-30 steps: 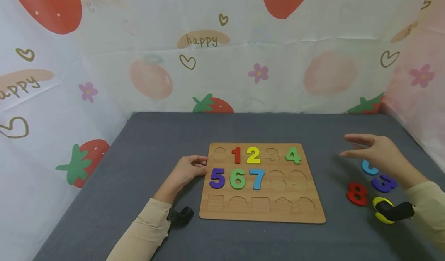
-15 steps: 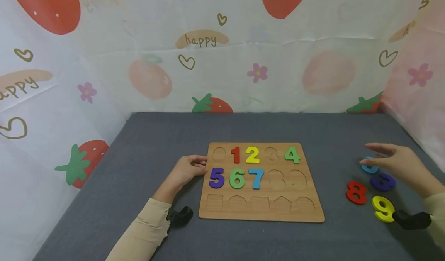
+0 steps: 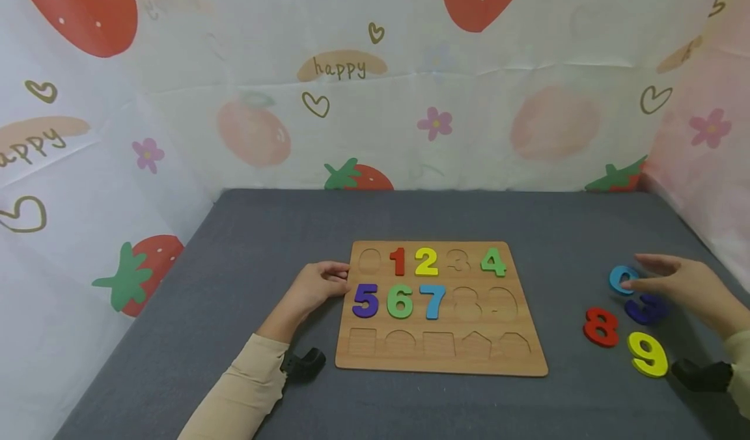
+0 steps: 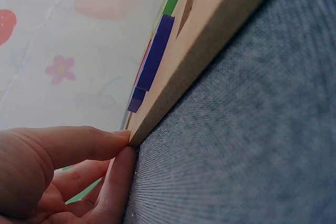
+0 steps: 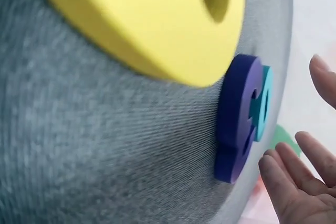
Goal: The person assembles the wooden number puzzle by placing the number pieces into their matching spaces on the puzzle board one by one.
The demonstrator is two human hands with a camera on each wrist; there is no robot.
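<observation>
My left hand (image 3: 313, 287) pinches the left edge of the wooden number board (image 3: 445, 364), thumb and fingertip meeting at its corner in the left wrist view. Red 1, yellow 2, green 4, purple 5 (image 4: 155, 53), green 6 and light blue 7 (image 3: 432, 301) sit on the board. Over at the right, my right hand (image 3: 685, 290) hovers with fingers apart, holding nothing. Its thumb overlaps the edge of the blue 0 (image 3: 618, 275) in the head view, and the purple 3 (image 5: 239, 121) lies just below the hand.
On the grey cloth near the right hand lie a red 8 (image 3: 600, 327) and a yellow 9 (image 3: 648, 355). Recesses for 0, 3, 8, 9 and several shapes show in the board. A printed curtain (image 3: 375, 127) stands behind the table.
My right hand has moved right and closer to me, lowering toward the loose numbers and uncovering the yellow 9 and most of the blue 0. The left hand stays at the board.
</observation>
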